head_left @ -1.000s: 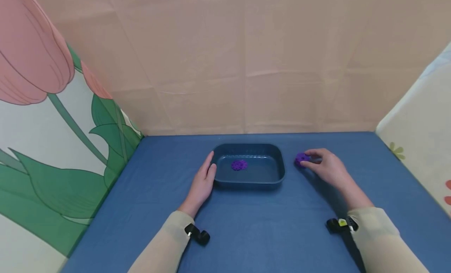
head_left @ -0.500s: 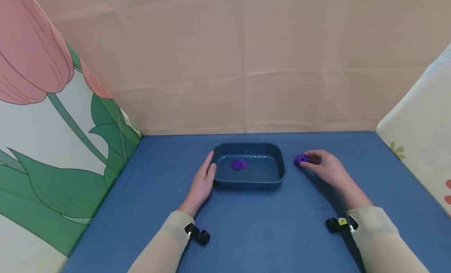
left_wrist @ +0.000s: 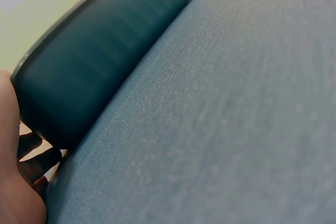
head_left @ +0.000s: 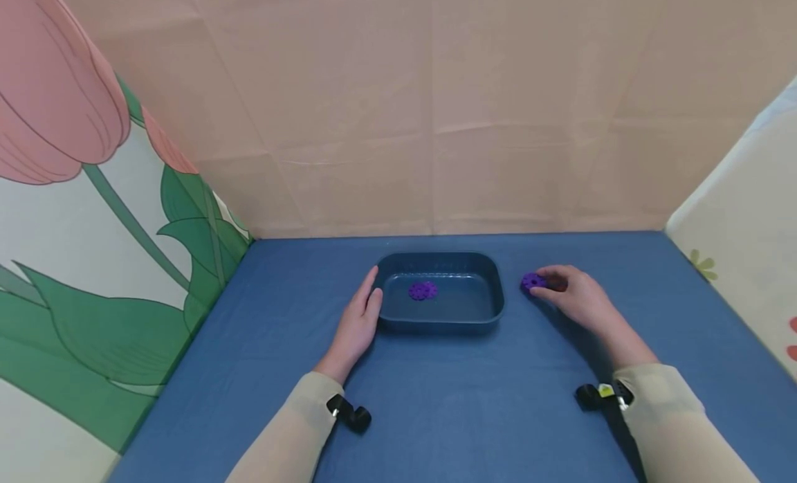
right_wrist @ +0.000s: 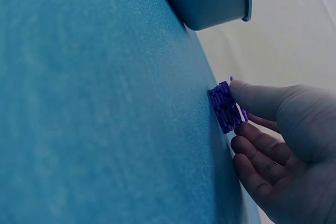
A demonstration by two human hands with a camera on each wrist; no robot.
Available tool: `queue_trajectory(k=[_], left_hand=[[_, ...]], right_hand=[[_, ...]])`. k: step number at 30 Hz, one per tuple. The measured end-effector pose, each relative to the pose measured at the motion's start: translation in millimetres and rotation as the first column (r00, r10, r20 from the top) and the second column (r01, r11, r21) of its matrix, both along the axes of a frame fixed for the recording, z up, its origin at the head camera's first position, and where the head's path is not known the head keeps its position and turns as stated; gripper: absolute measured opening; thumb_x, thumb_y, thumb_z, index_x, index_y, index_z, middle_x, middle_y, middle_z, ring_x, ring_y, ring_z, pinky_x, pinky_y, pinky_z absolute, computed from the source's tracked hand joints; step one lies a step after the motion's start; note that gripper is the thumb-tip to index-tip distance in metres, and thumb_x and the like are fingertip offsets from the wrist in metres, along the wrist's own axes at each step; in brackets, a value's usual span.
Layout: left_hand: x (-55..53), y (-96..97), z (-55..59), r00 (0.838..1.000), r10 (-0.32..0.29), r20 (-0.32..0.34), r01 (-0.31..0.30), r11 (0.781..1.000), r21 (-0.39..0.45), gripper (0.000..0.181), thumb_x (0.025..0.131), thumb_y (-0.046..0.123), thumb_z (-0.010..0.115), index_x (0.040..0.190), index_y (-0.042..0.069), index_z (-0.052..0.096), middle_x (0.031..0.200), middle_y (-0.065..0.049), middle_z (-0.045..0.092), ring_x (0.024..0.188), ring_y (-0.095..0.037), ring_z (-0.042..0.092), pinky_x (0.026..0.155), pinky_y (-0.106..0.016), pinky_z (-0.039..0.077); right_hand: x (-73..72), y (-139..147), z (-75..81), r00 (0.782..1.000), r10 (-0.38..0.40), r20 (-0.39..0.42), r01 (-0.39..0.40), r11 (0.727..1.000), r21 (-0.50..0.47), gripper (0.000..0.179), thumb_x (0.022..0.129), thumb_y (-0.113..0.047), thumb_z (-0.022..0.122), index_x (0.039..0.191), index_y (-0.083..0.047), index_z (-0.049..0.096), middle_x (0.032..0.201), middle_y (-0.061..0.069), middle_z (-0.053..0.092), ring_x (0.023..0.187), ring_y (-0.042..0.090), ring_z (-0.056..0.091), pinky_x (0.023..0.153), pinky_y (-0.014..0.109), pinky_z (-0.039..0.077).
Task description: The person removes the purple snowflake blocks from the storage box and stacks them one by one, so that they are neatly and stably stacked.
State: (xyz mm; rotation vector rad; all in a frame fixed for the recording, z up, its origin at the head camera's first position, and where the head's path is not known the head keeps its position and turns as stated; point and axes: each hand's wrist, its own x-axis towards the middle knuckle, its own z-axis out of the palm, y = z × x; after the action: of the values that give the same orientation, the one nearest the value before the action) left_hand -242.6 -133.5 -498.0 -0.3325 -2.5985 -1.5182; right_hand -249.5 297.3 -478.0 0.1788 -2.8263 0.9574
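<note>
A dark teal rectangular tray (head_left: 438, 326) sits on the blue cloth. My left hand (head_left: 356, 325) rests along its left end, fingers fairly straight and thumb by the near corner. Inside the tray lie flat purple notched discs (head_left: 423, 290), like snowflake building discs. To the right of the tray, a small stack of the same purple discs (right_wrist: 226, 107) stands on the cloth. My right hand (head_left: 579, 297) pinches at the top of this stack between thumb and index finger, the other fingers loosely bent. The index fingertip is partly hidden behind the discs in the right wrist view.
Blue cloth (head_left: 448, 407) covers the table. A plain beige sheet (head_left: 436, 123) hangs behind its back edge. Printed panels flank it, one with a large tulip (head_left: 56, 88) on the left. Both wrists carry small black cameras (head_left: 350, 414).
Both hands and the tray hold almost the same places. The right fingers have shifted only slightly at the disc stack.
</note>
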Motion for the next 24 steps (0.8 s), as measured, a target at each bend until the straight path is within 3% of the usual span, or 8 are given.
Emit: queue_trajectory(k=[11,19,24], left_hand=[[-1.3,-1.1,-2.4,1.000,-0.003,0.004,0.003,1.000,0.004,0.050,0.106,0.043,0.035,0.154,0.040,0.023,0.155,0.021,0.024,0.142,-0.007,0.023,0.115,-0.041,0.023],[-1.4,-0.7,-1.6,1.000,-0.003,-0.002,0.003,1.000,0.001,0.051,0.105,0.044,0.035,0.155,0.036,0.024,0.155,0.019,0.025,0.142,-0.010,0.024,0.115,-0.044,0.023],[-1.7,-0.8,-0.9,1.000,-0.004,0.006,0.004,1.000,-0.001,0.057,0.102,0.057,0.031,0.155,0.036,0.024,0.154,0.021,0.024,0.142,-0.007,0.023,0.115,-0.041,0.023]], right_hand=[[0.2,0.8,-0.4,0.999,0.005,0.047,-0.004,1.000,-0.015,0.052,0.091,-0.044,0.067,0.126,-0.006,0.061,0.121,0.021,0.060,0.110,0.037,0.056,0.089,0.058,0.045],[-2.1,3.0,-3.0,0.997,0.012,0.082,-0.011,1.000,-0.011,0.063,0.089,-0.047,0.068,0.133,-0.004,0.057,0.126,0.023,0.058,0.113,0.039,0.055,0.091,0.060,0.043],[-3.7,3.6,-2.8,0.995,0.010,0.101,-0.009,1.000,-0.010,0.066,0.089,-0.048,0.068,0.135,-0.003,0.055,0.127,0.024,0.056,0.114,0.040,0.054,0.092,0.060,0.042]])
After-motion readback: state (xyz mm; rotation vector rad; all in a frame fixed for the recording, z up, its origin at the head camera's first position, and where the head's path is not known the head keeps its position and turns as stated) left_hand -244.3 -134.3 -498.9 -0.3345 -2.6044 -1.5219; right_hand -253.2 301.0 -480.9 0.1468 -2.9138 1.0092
